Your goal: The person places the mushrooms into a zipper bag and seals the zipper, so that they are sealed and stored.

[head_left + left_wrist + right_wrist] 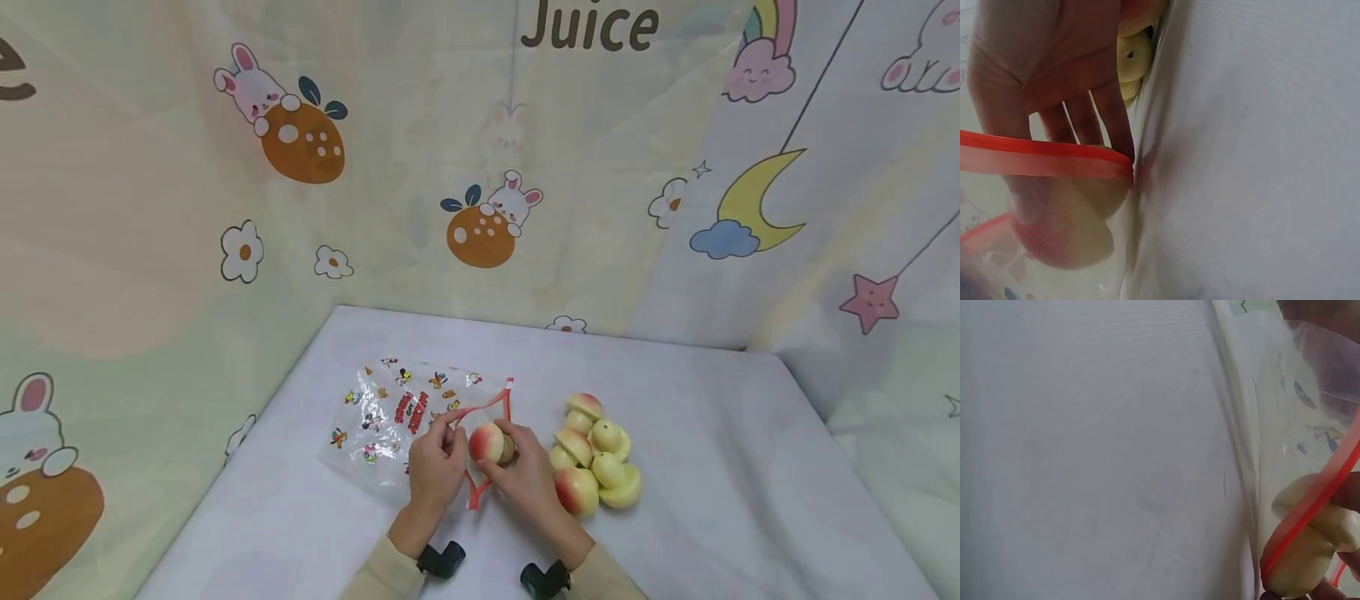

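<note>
A clear plastic zip bag [386,462] with cartoon prints lies flat, its red-edged mouth [507,402] spread apart toward the right. My left hand [437,467] pinches the upper red edge between thumb and fingers. At the opening, my right hand [529,471] grips a red-and-yellow toy fruit [486,442] together with a paler piece [508,450]. In the left wrist view the fruit [1066,240] shows behind the red strip [1054,156], within the bag's mouth. The right wrist view shows pale yellow rounded pieces [1300,565] pressed close together under the fingers.
Right of my right hand, several yellow and red-blushed toy fruits [609,471] are heaped on the white-covered table [712,467]. A printed curtain [600,208] hangs behind the table. Dark wrist cameras [442,560] sit on both wrists.
</note>
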Motion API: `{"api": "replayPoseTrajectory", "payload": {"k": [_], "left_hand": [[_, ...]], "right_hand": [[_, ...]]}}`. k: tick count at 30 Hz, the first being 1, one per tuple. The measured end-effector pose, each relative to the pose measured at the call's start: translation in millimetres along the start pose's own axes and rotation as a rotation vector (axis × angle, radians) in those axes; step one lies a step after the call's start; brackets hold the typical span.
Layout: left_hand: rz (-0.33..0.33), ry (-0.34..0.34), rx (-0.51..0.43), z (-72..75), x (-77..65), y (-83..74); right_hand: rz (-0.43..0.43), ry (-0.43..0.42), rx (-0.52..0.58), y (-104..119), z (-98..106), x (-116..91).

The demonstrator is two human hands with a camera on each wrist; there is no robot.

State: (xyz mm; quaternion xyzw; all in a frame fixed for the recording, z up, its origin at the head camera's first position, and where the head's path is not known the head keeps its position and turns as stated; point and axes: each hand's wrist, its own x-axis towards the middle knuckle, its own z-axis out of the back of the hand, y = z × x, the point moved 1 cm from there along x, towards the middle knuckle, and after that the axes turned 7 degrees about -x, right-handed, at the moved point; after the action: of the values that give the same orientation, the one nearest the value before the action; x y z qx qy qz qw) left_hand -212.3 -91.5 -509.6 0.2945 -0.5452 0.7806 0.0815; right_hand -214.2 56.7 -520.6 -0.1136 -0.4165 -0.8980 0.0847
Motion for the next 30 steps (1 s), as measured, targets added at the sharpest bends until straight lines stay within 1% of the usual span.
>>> {"api": "replayPoseTrajectory", "payload": {"k": [3,9,14,20,25,30], "left_hand": [[-0.008,-0.002,0.005,-1.3,-0.4,0.9],[-0.038,-0.018,0.004,-3.1,-1.0,4.3],[-0.053,-0.032,-0.001,-2.4,-0.2,4.9],[-0.067,-0.04,0.009,-2.6,2.3,5.6],[-0.051,-0.036,0.009,-2.7,2.8,6.1],[-0.028,-0.031,-0.009,-2.0,2.7,5.6]], "right_hand": [[0.019,-0.014,-0.022,-1,-4,3],[0.028,-0.025,-0.014,-1,-10,8],[0.024,0.005,-0.024,2,-15,14],[-0.005,0.059,-0.025,6,-18,19],[0.002,0.09,-0.043,7,-13,17],[0.033,0.089,-0.056,11,0,11]]}}
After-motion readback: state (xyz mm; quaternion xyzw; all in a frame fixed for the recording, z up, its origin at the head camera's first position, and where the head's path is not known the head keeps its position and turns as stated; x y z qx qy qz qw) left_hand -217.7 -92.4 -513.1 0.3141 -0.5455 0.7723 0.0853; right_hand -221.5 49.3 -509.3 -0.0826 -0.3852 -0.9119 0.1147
